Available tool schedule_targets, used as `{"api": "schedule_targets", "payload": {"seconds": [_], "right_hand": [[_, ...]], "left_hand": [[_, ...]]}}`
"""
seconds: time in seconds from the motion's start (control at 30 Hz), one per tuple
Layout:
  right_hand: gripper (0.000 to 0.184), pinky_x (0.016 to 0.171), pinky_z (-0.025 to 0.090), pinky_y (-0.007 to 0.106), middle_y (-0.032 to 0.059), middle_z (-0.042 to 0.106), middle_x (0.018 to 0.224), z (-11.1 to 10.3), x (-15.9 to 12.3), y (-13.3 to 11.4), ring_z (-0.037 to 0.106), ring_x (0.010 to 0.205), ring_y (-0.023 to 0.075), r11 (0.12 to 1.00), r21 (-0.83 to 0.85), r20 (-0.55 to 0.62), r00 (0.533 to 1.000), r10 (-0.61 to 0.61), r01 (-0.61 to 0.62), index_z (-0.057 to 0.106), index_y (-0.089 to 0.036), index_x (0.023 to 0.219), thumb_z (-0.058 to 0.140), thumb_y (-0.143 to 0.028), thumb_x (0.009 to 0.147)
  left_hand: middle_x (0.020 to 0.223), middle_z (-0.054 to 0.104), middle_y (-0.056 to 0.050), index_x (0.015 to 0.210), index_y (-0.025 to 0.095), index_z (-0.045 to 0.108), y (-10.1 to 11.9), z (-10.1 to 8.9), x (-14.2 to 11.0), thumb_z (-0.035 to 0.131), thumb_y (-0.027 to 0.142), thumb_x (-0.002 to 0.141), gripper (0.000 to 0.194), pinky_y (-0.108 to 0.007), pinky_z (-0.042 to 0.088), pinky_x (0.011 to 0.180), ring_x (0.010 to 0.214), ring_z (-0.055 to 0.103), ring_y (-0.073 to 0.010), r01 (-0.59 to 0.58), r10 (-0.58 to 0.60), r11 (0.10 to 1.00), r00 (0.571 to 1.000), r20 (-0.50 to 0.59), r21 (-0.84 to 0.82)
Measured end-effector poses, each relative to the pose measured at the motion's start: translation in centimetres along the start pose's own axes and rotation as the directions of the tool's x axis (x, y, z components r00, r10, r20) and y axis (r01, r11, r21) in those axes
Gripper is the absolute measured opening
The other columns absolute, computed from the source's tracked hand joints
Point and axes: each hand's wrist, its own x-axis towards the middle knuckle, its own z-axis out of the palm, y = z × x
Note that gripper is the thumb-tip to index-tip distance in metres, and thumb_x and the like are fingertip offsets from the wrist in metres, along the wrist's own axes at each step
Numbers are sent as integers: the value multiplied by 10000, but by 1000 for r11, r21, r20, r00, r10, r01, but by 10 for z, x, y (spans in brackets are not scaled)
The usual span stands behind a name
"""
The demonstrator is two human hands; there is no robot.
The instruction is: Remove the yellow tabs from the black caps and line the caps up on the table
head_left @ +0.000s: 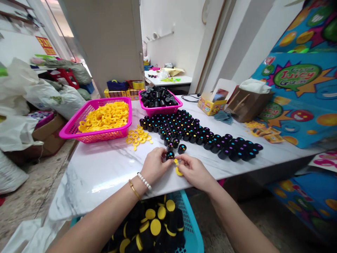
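Bottom centre, a blue basket (193, 232) holds finished black cylinders with yellow caps. Just above, the left hand (155, 165) pinches a black cylinder (170, 155) while the right hand (193, 170) grips a yellow cap (178, 172) beside it. Many uncapped cylinders (200, 135) wait mid-frame on the bench (105, 168).

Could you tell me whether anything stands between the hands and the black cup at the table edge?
Nothing visible does: the left hand already grips the black cup, and the right hand holds a yellow cap right beside it.
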Motion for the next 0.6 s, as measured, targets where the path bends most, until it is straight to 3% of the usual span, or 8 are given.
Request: {"api": "schedule_targets", "payload": {"seconds": [0.17,0.33,0.4,0.5,0.6], "right_hand": [[133,483,353,208,-7,573,712,-3,-14,-7,507,577,104,989,-98,176,980,-91,110,661,-189,875,552,-252,834],[104,604,409,262,31,575,823,-2,-18,-16,540,690,140,939,-261,37,975,-220,222,713,-200,750,631,-252,788],[94,604,423,265,25,593,789,3,-16,-25,552,679,141,974,-124,35,982,-188,190,697,-196,768,653,-279,780],[155,520,423,240,2,607,690,16,-9,-39,544,574,118,982,185,151,985,-77,49,646,-181,789,696,-321,745],[211,421,360,207,-29,575,611,32,3,-45,468,450,75,957,288,148,989,-15,-28,604,-173,756,720,-346,716]], "left_hand": [[831,581,-25,857,172,602,-5,-30,-35,636,291,744,168,-269,415,667,737,532,-154,-29,24,997,997,71,70],[854,585,-26,917,177,591,-8,-42,-67,605,244,769,163,-274,427,713,792,539,-160,19,-20,999,1000,23,27],[862,595,-31,941,173,591,-9,-38,-70,606,239,772,182,-284,430,736,815,541,-168,11,-11,1000,1000,-16,11],[845,595,-31,935,166,594,-12,-31,-70,618,247,770,185,-292,433,739,814,538,-175,-9,10,1000,998,-60,15],[840,588,-26,903,166,597,-14,-28,-71,624,220,760,156,-290,436,741,812,535,-173,-26,27,1000,996,-80,13]]}}
